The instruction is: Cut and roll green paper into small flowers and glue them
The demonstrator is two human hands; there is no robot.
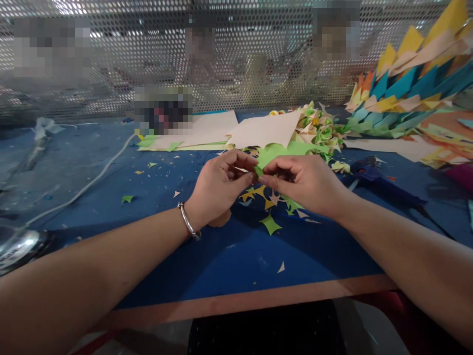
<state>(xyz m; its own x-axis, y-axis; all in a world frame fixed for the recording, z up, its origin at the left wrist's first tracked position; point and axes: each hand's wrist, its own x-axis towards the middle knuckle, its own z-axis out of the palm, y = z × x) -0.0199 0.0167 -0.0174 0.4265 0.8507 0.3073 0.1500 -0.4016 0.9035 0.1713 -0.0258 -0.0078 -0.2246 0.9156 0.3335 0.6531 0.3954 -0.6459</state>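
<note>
On the blue table [207, 271], we see curled paper flowers [323, 128] heaped beside a pale sheet [266, 129]. We hold a small green paper piece [258, 170] above cut scraps [271, 225], our left hand [218, 186] and right hand [310, 181] near each other, thumbs and fingertips pinched on it.

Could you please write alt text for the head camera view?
A person's left hand and right hand hold a small green paper piece over a blue table strewn with paper scraps. Beyond lie pale sheets and paper flowers, with a glue gun at right.
</note>
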